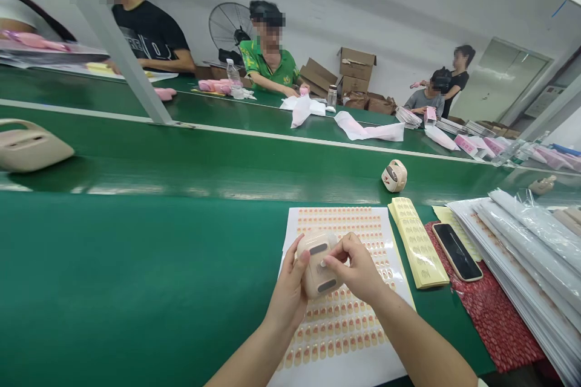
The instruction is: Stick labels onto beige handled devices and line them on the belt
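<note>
A smartphone (457,251) lies on red bubble wrap (497,320).

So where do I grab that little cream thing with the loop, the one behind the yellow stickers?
I'd take the cream thing by its loop, coming down from above and pinching the top. The loop arches over the body, like a bag's handle, and sits on the upper side, so nothing seems to block it. The body is rounded, so it might slip more.
</note>
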`<action>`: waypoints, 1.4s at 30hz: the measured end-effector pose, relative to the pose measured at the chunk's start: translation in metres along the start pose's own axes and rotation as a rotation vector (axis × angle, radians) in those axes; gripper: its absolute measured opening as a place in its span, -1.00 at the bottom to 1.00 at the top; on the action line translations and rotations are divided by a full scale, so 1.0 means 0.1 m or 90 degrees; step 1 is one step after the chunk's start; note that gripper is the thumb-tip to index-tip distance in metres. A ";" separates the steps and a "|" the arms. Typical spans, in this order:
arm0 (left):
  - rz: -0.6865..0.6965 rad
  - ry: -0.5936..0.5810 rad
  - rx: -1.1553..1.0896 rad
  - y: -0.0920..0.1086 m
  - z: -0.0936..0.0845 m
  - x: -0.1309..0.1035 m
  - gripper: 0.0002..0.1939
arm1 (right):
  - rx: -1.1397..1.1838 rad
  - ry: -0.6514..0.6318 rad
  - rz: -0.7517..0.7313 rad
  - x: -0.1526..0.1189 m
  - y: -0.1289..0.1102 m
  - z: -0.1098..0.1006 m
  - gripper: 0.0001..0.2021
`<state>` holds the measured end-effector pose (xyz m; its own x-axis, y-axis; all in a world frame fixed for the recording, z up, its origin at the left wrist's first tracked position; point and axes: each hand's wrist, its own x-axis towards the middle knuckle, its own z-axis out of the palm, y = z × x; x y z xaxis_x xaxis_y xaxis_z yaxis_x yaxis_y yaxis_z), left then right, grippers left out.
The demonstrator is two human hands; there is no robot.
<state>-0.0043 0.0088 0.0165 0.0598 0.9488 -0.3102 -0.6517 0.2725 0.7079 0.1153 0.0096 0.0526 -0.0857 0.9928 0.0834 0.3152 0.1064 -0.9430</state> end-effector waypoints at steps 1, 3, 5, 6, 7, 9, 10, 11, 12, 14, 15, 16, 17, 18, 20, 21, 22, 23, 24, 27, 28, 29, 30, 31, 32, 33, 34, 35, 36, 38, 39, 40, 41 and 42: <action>0.000 0.000 -0.001 0.00 0.00 0.00 -0.33 | -0.010 0.003 -0.012 0.00 0.00 0.01 -0.90; 0.001 0.004 -0.003 0.00 0.00 0.00 -0.34 | -0.028 0.009 -0.036 -0.01 0.00 0.01 -0.90; 0.002 0.007 -0.004 0.00 0.00 0.00 -0.35 | -0.042 0.014 -0.057 -0.02 0.01 0.02 -0.90; 0.002 0.006 -0.004 0.00 0.00 0.00 -0.35 | -0.048 0.016 -0.067 -0.02 0.02 0.02 -0.89; 0.002 0.007 -0.004 0.00 0.00 0.00 -0.34 | -0.055 0.019 -0.080 -0.02 0.03 0.03 -0.89; 0.002 0.010 -0.003 0.01 0.00 -0.01 -0.34 | -0.075 0.027 -0.124 -0.03 0.06 0.04 -0.88; 0.003 0.012 -0.002 0.01 0.01 -0.02 -0.35 | -0.092 0.033 -0.158 -0.03 0.08 0.05 -0.88; 0.005 0.016 -0.002 0.01 0.01 -0.02 -0.35 | -0.113 0.041 -0.199 -0.03 0.10 0.06 -0.88; 0.006 0.020 -0.001 0.02 0.02 -0.03 -0.35 | -0.138 0.053 -0.244 -0.04 0.12 0.07 -0.87; 0.011 0.025 0.001 0.02 0.03 -0.04 -0.36 | -0.186 0.076 -0.328 -0.04 0.16 0.08 -0.82; 0.015 0.027 0.002 0.02 0.04 -0.05 -0.37 | -0.197 0.081 -0.357 -0.04 0.17 0.09 -0.80; 0.017 0.029 0.003 0.02 0.03 -0.05 -0.39 | -0.192 0.082 -0.374 -0.04 0.18 0.10 -0.78; 0.018 0.031 0.005 0.01 0.03 -0.04 -0.40 | -0.171 0.081 -0.375 -0.04 0.18 0.10 -0.78; 0.019 0.035 0.005 0.01 0.02 -0.03 -0.42 | -0.133 0.080 -0.361 -0.04 0.19 0.09 -0.79; 0.021 0.054 0.003 0.01 0.00 -0.01 -0.47 | -0.022 0.087 -0.295 -0.04 0.19 0.06 -0.83; 0.021 0.066 0.000 0.01 0.00 -0.01 -0.52 | 0.033 0.097 -0.251 -0.04 0.19 0.02 -0.84; 0.015 0.079 -0.005 0.02 0.00 0.00 -0.58 | 0.081 0.110 -0.205 -0.05 0.20 -0.03 -0.84; 0.001 0.092 -0.012 0.04 0.01 0.00 -0.64 | 0.117 0.128 -0.167 -0.06 0.22 -0.10 -0.83; -0.021 0.103 -0.021 0.06 0.02 0.00 -0.70 | 0.139 0.154 -0.139 -0.08 0.24 -0.20 -0.82; -0.088 0.142 -0.065 0.13 0.08 -0.03 -0.75 | 0.114 0.277 -0.092 -0.18 0.36 -0.61 -0.82; -0.099 0.152 -0.079 0.15 0.10 -0.04 -0.74 | 0.071 0.320 -0.079 -0.23 0.41 -0.78 -0.82; -0.102 0.151 -0.091 0.16 0.10 -0.05 -0.73 | 0.007 0.360 -0.061 -0.30 0.46 -0.95 -0.83; -0.102 0.137 -0.099 0.17 0.09 -0.05 -0.73 | -0.072 0.388 -0.035 -0.38 0.51 -1.11 -0.84; -0.101 0.117 -0.101 0.17 0.07 -0.05 -0.71 | -0.153 0.402 -0.002 -0.47 0.57 -1.25 -0.85; -0.102 0.091 -0.100 0.16 0.04 -0.04 -0.68 | -0.222 0.402 0.036 -0.55 0.62 -1.38 -0.85; -0.104 0.066 -0.098 0.14 0.01 -0.03 -0.63 | -0.272 0.388 0.077 -0.62 0.68 -1.47 -0.85; -0.112 0.048 -0.097 0.13 -0.03 -0.02 -0.59 | -0.300 0.366 0.116 -0.67 0.73 -1.54 -0.85; -0.119 0.034 -0.097 0.11 -0.07 -0.01 -0.57 | -0.310 0.344 0.148 -0.71 0.78 -1.58 -0.84; -0.123 0.025 -0.097 0.10 -0.11 0.01 -0.57 | -0.311 0.323 0.170 -0.73 0.82 -1.59 -0.84; -0.120 0.009 -0.095 0.08 -0.16 0.03 -0.58 | -0.313 0.305 0.186 -0.74 0.90 -1.57 -0.85; -0.110 0.007 -0.091 0.08 -0.17 0.04 -0.58 | -0.330 0.299 0.185 -0.73 0.92 -1.55 -0.86; -0.100 0.006 -0.087 0.09 -0.18 0.05 -0.57 | -0.361 0.289 0.177 -0.72 0.94 -1.53 -0.87; -0.094 0.012 -0.084 0.10 -0.18 0.06 -0.57 | -0.408 0.273 0.163 -0.71 0.95 -1.51 -0.88; -0.091 0.023 -0.086 0.12 -0.18 0.07 -0.58 | -0.471 0.251 0.144 -0.70 0.96 -1.50 -0.88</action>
<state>-0.0251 0.0159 0.0111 0.1339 0.8951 -0.4253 -0.7341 0.3778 0.5642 0.2929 -0.0418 0.0046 0.3444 0.9262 0.1535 0.8302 -0.2242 -0.5104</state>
